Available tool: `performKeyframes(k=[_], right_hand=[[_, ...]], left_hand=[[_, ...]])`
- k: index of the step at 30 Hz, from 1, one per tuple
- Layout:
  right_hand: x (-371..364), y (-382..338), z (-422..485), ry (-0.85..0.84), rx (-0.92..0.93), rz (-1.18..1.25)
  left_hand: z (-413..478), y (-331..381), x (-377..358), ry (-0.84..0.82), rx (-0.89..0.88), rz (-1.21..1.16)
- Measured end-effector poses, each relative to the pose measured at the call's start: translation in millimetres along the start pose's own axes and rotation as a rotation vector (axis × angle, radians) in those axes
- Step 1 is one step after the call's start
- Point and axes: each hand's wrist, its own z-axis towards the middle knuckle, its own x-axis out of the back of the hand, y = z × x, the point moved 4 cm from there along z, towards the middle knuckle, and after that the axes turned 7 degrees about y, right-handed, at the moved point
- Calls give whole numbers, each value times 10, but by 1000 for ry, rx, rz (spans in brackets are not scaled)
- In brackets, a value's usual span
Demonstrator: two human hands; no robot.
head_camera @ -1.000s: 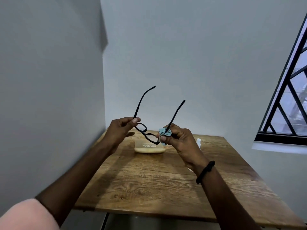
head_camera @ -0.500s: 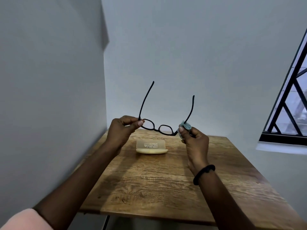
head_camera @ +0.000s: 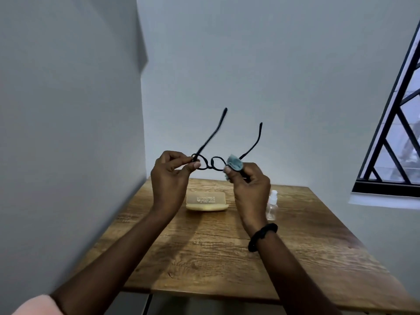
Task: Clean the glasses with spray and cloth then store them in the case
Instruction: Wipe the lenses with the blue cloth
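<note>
I hold black-framed glasses [head_camera: 210,165] up in the air above the wooden table [head_camera: 227,258], temples unfolded and pointing up and away. My left hand [head_camera: 170,180] pinches the frame's left end between thumb and fingers. My right hand [head_camera: 248,185] presses a small blue-grey cloth [head_camera: 234,163] over the right lens and hinge. A beige glasses case [head_camera: 206,201] lies shut on the table below my hands. A small clear spray bottle [head_camera: 272,204] with a white cap stands just right of my right wrist, partly hidden by it.
Grey walls close in on the table's left and far sides. A window with black bars [head_camera: 395,142] sits at the right. A black band [head_camera: 261,236] circles my right wrist.
The glasses have risen and levelled out in front of me. My right hand with the cloth has shifted along the right lens, and the spray bottle shows again beside my wrist.
</note>
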Motion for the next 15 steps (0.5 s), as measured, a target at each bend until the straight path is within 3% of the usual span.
performKeyframes(k=[5,9,12,15], right_hand=[[-299,-109,-94,-132,19,48],[-310,-165,-142,-119,101,8],[-257,-133,-152,-96,49,35],[-246,-110,-174,-89,-100,157]], left_hand=[[-191,124,-99,-28,-368,237],[-250,193,-90,-33,-620,394],[-279,212,-88,-60,-709,436],[-310,187,-68,-71,-691,417]])
